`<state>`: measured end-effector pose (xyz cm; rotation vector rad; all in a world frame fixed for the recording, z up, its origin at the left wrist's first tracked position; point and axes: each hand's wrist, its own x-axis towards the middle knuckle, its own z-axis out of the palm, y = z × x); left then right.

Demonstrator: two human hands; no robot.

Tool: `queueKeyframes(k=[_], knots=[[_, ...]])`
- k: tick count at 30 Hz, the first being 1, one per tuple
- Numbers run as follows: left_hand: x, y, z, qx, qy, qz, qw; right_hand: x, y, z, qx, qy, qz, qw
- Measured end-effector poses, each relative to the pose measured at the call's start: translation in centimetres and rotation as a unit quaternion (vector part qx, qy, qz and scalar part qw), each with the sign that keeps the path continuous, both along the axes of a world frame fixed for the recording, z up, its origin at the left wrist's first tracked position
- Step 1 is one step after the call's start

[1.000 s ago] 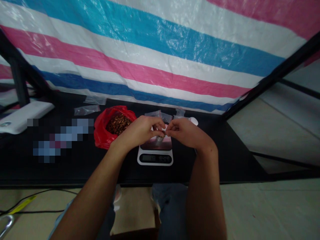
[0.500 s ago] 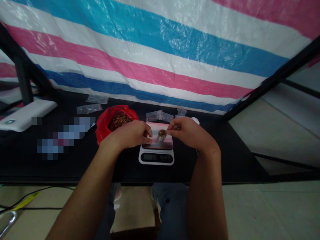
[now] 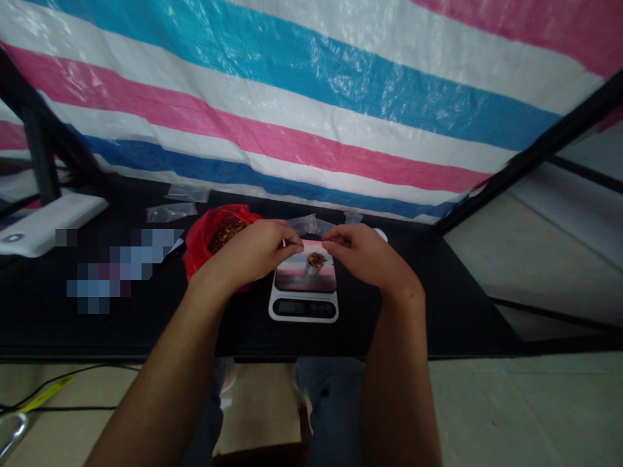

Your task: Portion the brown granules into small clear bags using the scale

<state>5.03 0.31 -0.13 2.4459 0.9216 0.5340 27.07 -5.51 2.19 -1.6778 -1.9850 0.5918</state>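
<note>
On a white kitchen scale [image 3: 302, 311] stands a small metal cup [image 3: 312, 269], filled to the top with brown dried pieces [image 3: 316, 259]. My left hand [image 3: 260, 250] hovers over the scale's back left corner, thumb and fingertips pressed together. Across from it, my right hand [image 3: 363, 250] is at the back right corner, also in a pinch. Anything between the fingertips of either hand is too small to make out. Neither hand touches the cup. A red plastic bag [image 3: 195, 250] of the same brown pieces sits open beside my left hand, partly hidden by it.
Clear zip bags [image 3: 307, 224] lie behind the scale, with more clear bags [image 3: 171, 213] at the back left. A white device [image 3: 53, 224] and a blurred-out item [image 3: 131, 263] are on the left of the black table [image 3: 467, 305]. A striped tarp [image 3: 302, 117] hangs behind.
My right hand has drawn back from the cup's rim toward the scale's far edge. My left hand has moved up and right, away from the cup's side. The cup stays on the scale.
</note>
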Motion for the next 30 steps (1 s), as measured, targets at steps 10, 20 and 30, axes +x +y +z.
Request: queueKeyframes(k=[10,20,30], knots=[[2.5,-0.3,-1.3,0.029,-0.038,-0.037,0.998,0.1,0.2,-0.5,0.001,0.017,-0.024,1.000],[2.1,-0.4,-1.1,0.039,-0.014,-0.056,0.998,0.0,0.0,-0.2,-0.001,0.023,-0.018,1.000],[1.1,4.7,-0.5,0.074,0.010,0.009,0.997,1.5,-0.3,-0.1,-0.005,0.009,-0.086,0.996]])
